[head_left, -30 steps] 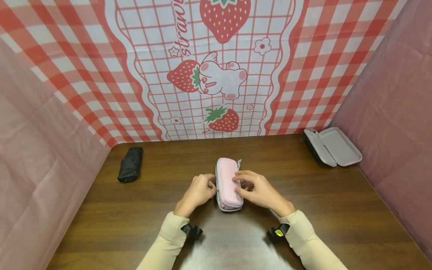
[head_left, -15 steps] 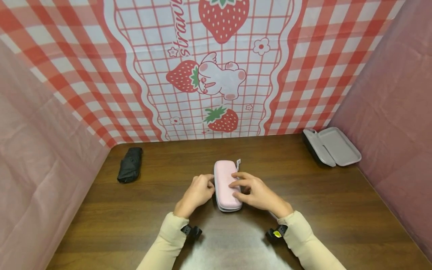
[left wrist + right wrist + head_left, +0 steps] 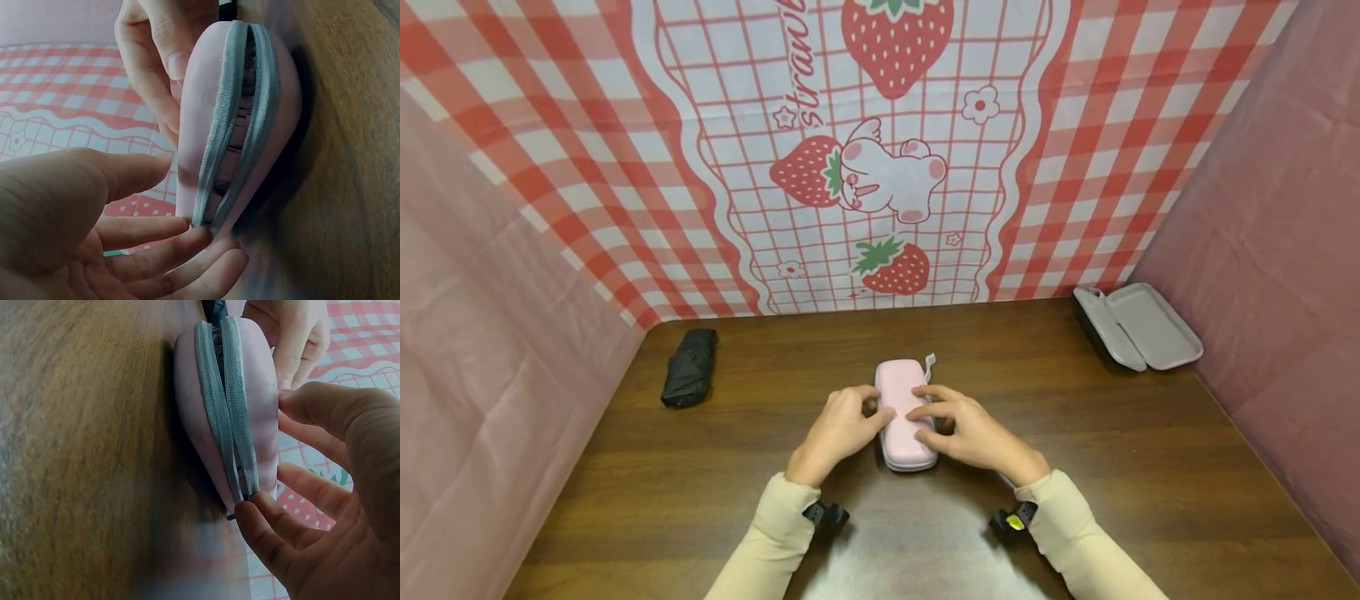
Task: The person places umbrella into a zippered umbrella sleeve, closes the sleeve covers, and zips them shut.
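A pink hard-shell zip case (image 3: 901,408) with grey zip edges lies on the table between both hands. Its zip halves stand apart along the side (image 3: 232,134), and something dark and pinkish shows inside. My left hand (image 3: 842,425) is at the left side, its fingertips touching the zip edge near the far end, its thumb over the lid. From the right, my right hand (image 3: 973,427) holds the case, with thumb and some fingertips on the lid and two other fingers (image 3: 275,531) at the zip edge. A grey loop (image 3: 929,365) sticks out at the far right corner.
A black folded umbrella-like bundle (image 3: 690,368) lies at the back left of the wooden table (image 3: 700,500). At the back right stands another case (image 3: 1138,327), opened, with a grey lining. A strawberry-print cloth (image 3: 880,167) hangs behind, and pink cloth covers both sides.
The case has turned slightly and its far end has come down nearer to me, its lid now lower. My left thumb has moved from the side onto the lid; the right hand shifted slightly left.
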Demonstrator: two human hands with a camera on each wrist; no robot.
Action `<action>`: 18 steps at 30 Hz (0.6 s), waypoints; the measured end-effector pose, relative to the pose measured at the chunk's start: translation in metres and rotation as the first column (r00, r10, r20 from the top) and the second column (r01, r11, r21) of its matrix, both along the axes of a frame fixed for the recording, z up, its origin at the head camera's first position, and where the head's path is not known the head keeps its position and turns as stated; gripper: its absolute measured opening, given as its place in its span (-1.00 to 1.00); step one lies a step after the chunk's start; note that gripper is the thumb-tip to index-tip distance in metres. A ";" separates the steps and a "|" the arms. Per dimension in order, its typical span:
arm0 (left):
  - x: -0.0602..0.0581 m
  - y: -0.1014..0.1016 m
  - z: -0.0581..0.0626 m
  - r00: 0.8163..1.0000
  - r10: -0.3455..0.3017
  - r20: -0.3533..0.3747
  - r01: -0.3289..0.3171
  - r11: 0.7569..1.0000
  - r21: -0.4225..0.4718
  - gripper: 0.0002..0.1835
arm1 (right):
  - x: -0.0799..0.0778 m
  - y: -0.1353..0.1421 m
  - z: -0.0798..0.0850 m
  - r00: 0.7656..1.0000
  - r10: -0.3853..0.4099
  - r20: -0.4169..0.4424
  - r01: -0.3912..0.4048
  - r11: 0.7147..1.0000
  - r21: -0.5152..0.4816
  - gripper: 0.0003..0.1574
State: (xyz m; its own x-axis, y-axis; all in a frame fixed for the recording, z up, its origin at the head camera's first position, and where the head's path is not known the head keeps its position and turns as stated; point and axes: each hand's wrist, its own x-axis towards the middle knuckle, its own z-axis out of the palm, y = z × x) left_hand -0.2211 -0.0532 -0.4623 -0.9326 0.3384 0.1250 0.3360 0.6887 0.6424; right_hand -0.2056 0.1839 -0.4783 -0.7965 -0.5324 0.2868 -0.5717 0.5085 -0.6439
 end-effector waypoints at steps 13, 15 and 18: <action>0.002 0.002 -0.002 0.997 0.032 0.074 -0.033 0.999 0.018 -0.45 | -0.001 0.002 -0.001 1.000 0.006 -0.001 -0.006 1.000 0.029 -0.69; 0.003 0.002 -0.001 0.991 0.041 0.126 -0.046 0.998 0.036 -0.42 | -0.001 0.002 -0.001 1.000 -0.014 -0.011 0.014 0.999 0.030 -0.66; 0.003 0.002 -0.001 0.977 0.049 0.207 -0.065 0.995 0.071 -0.37 | -0.001 0.002 -0.002 0.997 -0.069 -0.017 0.069 0.998 0.008 -0.55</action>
